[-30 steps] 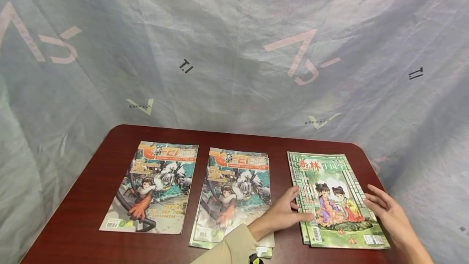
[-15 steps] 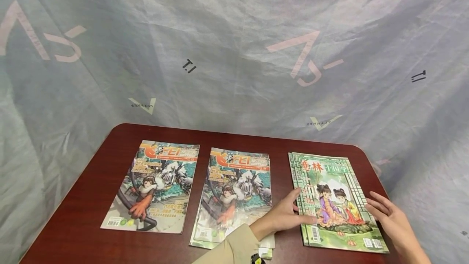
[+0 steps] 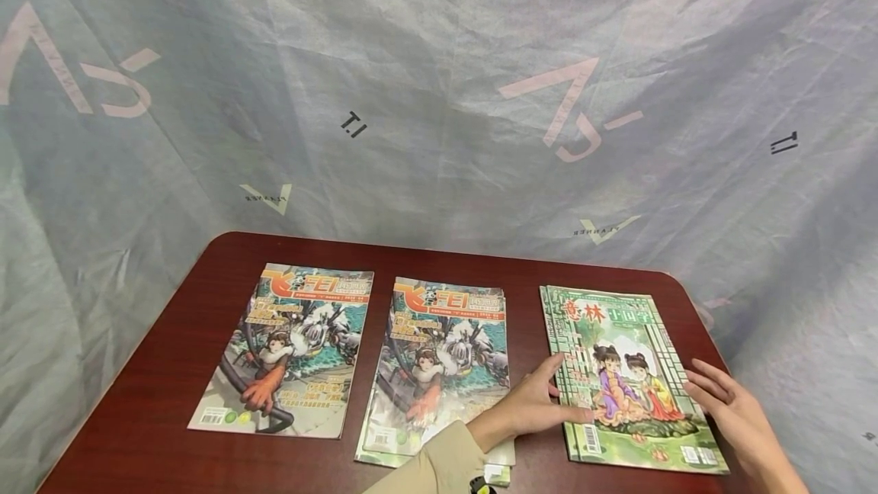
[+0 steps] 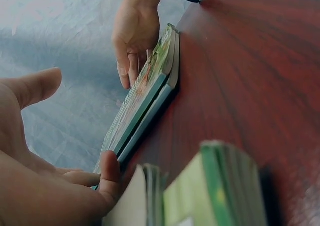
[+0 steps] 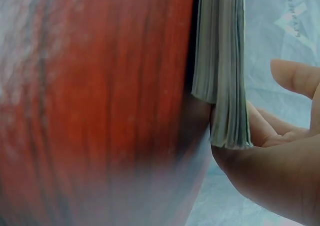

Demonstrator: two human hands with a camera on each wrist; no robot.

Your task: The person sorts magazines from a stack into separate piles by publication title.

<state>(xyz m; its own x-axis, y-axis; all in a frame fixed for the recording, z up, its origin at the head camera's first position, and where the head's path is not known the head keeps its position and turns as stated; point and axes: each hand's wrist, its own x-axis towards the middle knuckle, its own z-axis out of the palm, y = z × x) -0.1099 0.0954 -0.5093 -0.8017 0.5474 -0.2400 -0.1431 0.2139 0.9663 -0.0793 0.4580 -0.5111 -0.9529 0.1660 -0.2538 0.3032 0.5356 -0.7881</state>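
Note:
A stack of two green magazines [image 3: 645,380] lies at the right of the table, its top cover showing two cartoon children. At the stack's left edge is my left hand [image 3: 528,402], thumb over the cover's margin and fingers against the spine side. My right hand [image 3: 737,418] touches the opposite edge with extended fingers. In the left wrist view the spines [image 4: 145,118] lie nearly one over the other, beside my left hand [image 4: 45,181]. The right wrist view shows the page edges [image 5: 225,76] slightly stepped, with my right hand [image 5: 285,151] against them.
A comic-style magazine [image 3: 288,357] lies alone on the left of the dark red table [image 3: 137,402]. In the middle another such magazine [image 3: 439,357] tops a stack with green edges below, partly behind my left sleeve [image 3: 432,463]. Grey printed cloth [image 3: 439,97] hangs behind.
The top green magazine has shifted and turned slightly over the lower one, whose showing strip at the left is narrower near the bottom. Both hands stay at its sides.

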